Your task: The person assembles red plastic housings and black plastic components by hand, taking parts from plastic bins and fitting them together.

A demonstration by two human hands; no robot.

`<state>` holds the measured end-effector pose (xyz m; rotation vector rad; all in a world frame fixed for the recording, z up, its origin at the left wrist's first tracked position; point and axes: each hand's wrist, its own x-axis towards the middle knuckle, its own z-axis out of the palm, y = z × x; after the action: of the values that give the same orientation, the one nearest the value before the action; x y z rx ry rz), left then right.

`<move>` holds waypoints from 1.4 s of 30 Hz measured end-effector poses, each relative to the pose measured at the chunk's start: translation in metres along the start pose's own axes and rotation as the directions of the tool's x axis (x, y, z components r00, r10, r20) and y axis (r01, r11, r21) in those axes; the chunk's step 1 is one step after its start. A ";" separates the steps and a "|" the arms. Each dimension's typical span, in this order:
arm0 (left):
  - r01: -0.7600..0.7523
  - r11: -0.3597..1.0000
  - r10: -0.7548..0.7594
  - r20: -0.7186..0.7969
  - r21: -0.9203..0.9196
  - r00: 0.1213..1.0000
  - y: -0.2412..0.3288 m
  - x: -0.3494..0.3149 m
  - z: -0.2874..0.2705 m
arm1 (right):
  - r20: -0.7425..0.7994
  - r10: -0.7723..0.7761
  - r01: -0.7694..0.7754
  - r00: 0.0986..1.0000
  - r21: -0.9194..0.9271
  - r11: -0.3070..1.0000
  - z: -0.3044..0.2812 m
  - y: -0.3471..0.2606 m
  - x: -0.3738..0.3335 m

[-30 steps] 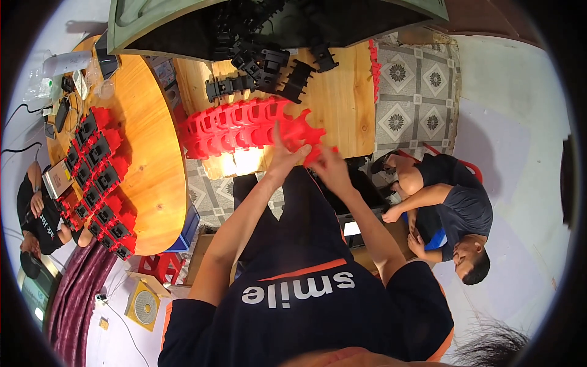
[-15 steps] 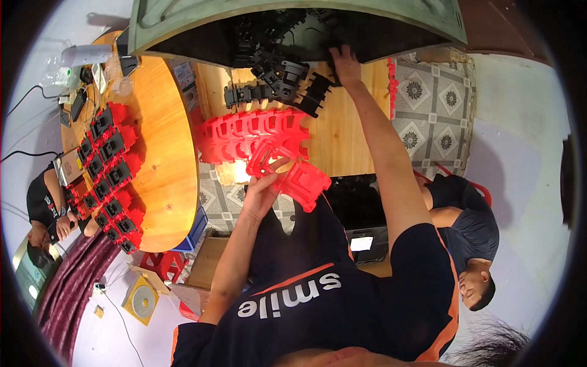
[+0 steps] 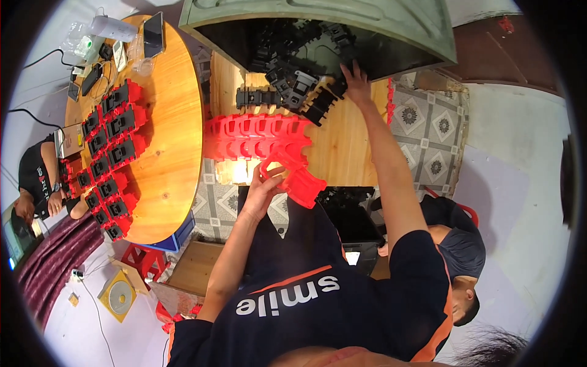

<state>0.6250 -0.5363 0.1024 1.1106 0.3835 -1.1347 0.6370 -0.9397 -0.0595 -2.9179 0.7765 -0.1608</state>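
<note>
My left hand [image 3: 265, 192] grips a red plastic frame-shaped part [image 3: 301, 185] above my lap, near the table's front edge. Just beyond it, rows of similar red parts [image 3: 257, 126] stand joined side by side on the wooden table. My right hand [image 3: 358, 87] reaches forward to the mouth of a grey-green bin [image 3: 318, 11], its fingers stretched apart beside black plastic parts [image 3: 299, 90]. Nothing shows in that hand. The black parts spill from the bin's dark inside onto the table, and one black ribbed part [image 3: 319, 107] lies nearest the red rows.
At left, a round wooden table [image 3: 174, 153] bears rows of red parts with black inserts [image 3: 116, 150], a bottle [image 3: 114, 28] and a tablet [image 3: 154, 34]. One person [image 3: 44, 177] is beyond it; another [image 3: 455, 244] sits at right. A black box-like thing [image 3: 348, 214] is below the table.
The view has shifted slightly. My right hand stays at the black parts by the bin, fingers now more spread. My left hand still holds the red part, tilted a little differently.
</note>
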 end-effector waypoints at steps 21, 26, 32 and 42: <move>0.048 0.998 -0.044 -0.098 0.041 0.994 -0.008 -0.005 -0.012 | -0.121 0.163 -0.137 0.979 0.199 0.970 -0.002 0.005 -0.167; -0.012 0.999 0.014 -0.051 0.030 0.999 -0.003 0.000 -0.012 | 0.056 0.257 -0.262 0.965 0.285 0.922 0.011 -0.015 -0.157; -0.096 0.989 0.105 -0.078 0.116 0.991 0.022 0.003 -0.005 | 0.135 0.222 -0.251 0.966 0.266 0.931 0.014 0.007 -0.173; -0.216 0.976 0.219 -0.096 0.036 0.971 0.036 -0.009 -0.008 | 0.136 0.286 -0.279 0.948 -0.073 0.958 0.006 -0.022 -0.149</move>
<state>0.6547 -0.5246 0.1235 1.2037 0.3162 -0.8958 0.5198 -0.8452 -0.0734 -2.7840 1.1749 0.0993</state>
